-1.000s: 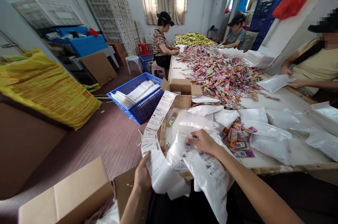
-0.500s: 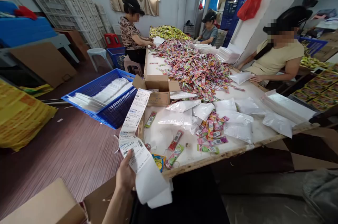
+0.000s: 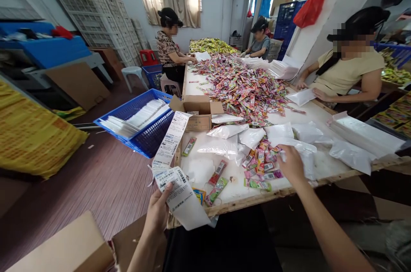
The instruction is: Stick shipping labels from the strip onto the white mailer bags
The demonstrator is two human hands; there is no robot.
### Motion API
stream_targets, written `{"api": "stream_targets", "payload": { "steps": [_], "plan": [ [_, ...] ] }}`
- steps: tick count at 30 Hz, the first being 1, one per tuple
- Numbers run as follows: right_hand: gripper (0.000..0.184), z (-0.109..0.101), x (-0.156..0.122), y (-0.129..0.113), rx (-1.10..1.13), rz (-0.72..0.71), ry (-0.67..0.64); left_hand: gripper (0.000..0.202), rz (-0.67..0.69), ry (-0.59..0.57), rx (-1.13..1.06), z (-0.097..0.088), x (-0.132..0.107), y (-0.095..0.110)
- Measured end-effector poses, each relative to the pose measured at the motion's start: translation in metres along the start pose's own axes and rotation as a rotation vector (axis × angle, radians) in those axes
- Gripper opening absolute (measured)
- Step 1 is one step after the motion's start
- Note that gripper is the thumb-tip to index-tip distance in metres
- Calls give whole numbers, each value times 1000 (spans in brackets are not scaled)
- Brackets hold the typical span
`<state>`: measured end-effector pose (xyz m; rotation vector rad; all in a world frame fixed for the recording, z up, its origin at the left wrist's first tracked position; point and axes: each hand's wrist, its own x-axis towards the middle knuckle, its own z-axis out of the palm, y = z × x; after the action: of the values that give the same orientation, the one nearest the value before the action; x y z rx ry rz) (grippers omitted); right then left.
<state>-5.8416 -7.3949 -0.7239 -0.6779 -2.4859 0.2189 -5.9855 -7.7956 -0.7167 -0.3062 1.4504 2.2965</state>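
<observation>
My left hand (image 3: pixel 157 210) is closed on a long strip of printed shipping labels (image 3: pixel 173 135), thumb on top. The strip's upper part lies up over the table corner toward a brown box; its blank lower end hangs past the edge. My right hand (image 3: pixel 291 165) reaches over the table with its back to me. Its thumb and fingers are a little apart, beside a small heap of candy packets (image 3: pixel 261 156) and the filled white bags (image 3: pixel 289 146). Part of its fingers is hidden. Loose packets (image 3: pixel 218 172) and a yellow-blue packet (image 3: pixel 199 195) lie near the front corner.
An open cardboard box (image 3: pixel 197 122) and a blue basket (image 3: pixel 138 139) of white envelopes stand left. A large candy pile (image 3: pixel 247 86) covers the table's middle. One person sits at right holding a white bag (image 3: pixel 301 96); two others sit farther back. Cardboard boxes (image 3: pixel 61 246) lie lower left.
My right hand has come into view from the right, over the bags and packets. My left hand still holds the label strip, whose hanging end has swung up and right. The view has shifted slightly.
</observation>
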Motion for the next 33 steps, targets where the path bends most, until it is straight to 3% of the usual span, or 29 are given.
{"api": "stream_targets", "payload": {
  "steps": [4,7,9,11,13,15,17,19,21,23,24,27,29,33],
  "plan": [
    [31,27,71,-23,-185,-209,-190,41,-25,-13,7,-2,-13,5],
    [23,4,126,-35,-199,-272,-189,41,-14,48,21,-7,-19,9],
    [15,-24,140,-43,-222,-266,-156,39,-5,104,17,-11,-20,11],
    [9,-48,125,-61,-215,-257,-185,37,-5,141,-2,-15,-19,13],
    [7,-54,85,-96,-104,-261,-293,32,-17,148,-12,-17,-19,16],
    [13,-39,33,-143,141,-255,-398,25,-52,136,-1,-16,-20,16],
    [8,-9,-16,-186,232,-292,-490,22,-118,80,5,-12,-22,15],
    [6,19,-51,-205,395,-309,-533,22,-192,11,8,-8,-25,12],
    [13,37,-73,-190,523,-237,-423,23,-256,-46,34,-4,-28,7],
    [29,43,-84,-144,427,-53,-238,26,-308,-73,78,-1,-29,0],
    [46,45,-87,-116,285,67,-191,30,-328,-85,96,0,-29,-4],
    [88,56,-81,-46,-68,345,-326,40,-348,-114,143,1,-18,-18],
    [92,72,-61,-28,-126,419,-392,45,-355,-141,223,0,-5,-28],
    [66,103,21,-33,27,498,-367,56,-356,-175,406,-6,19,-46]
  ]
}}
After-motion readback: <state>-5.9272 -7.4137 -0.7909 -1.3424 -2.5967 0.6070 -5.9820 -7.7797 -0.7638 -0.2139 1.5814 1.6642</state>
